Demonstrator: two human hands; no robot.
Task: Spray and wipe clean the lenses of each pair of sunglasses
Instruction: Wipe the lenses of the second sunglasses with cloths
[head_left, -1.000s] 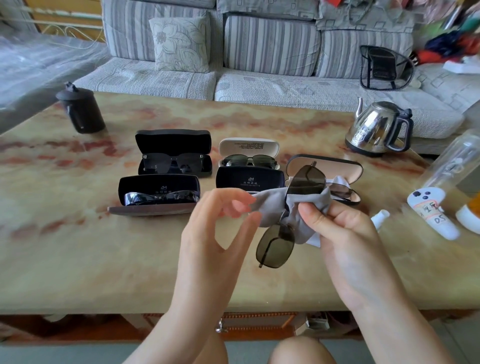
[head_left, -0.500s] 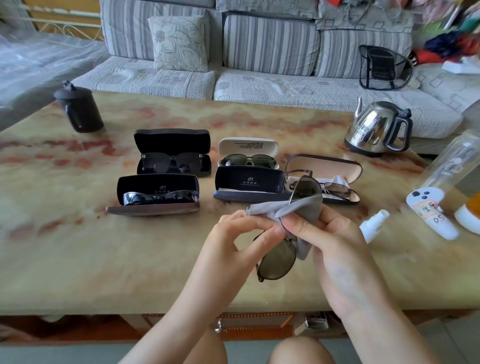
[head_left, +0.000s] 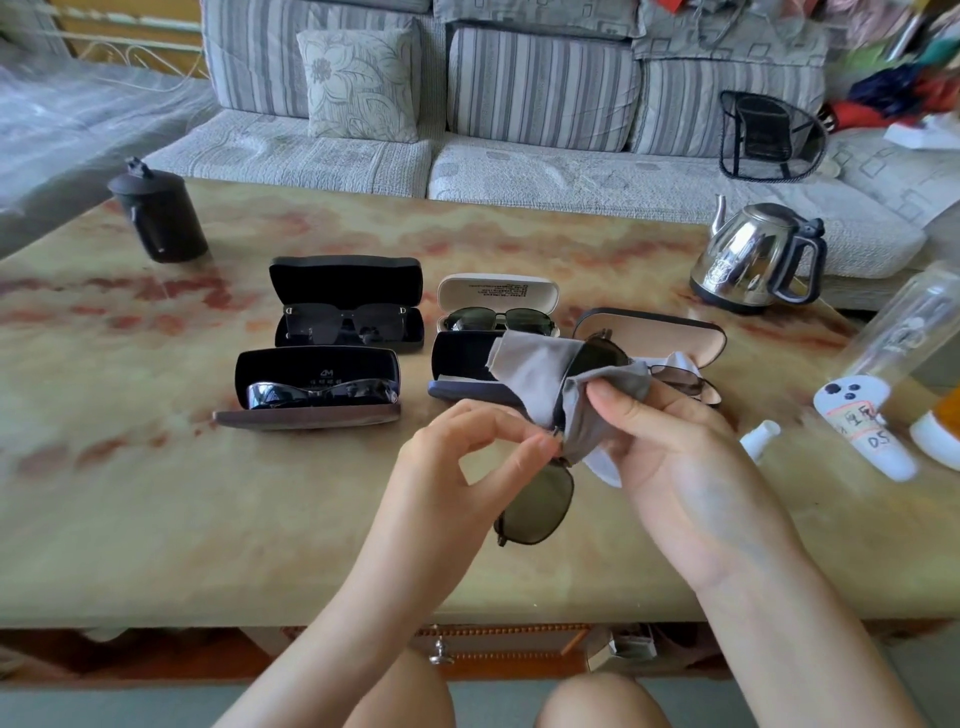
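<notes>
Bare forearms (head_left: 337, 623) reach forward from below, hands meeting at centre. The left hand (head_left: 462, 457) pinches sunglasses (head_left: 535, 506) between thumb and forefinger. The right hand (head_left: 670, 457) grips a cloth (head_left: 530, 371), thumb pressing it.

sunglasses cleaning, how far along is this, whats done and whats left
In hand: the left hand pinches one pair of sunglasses at the frame while the right hand holds the grey cloth over its upper lens; the lower lens is bare. Done: cannot tell. Left: four more pairs lie in open cases, and nothing shows which are already clean. The small white bottle lies beside the right hand.
</notes>
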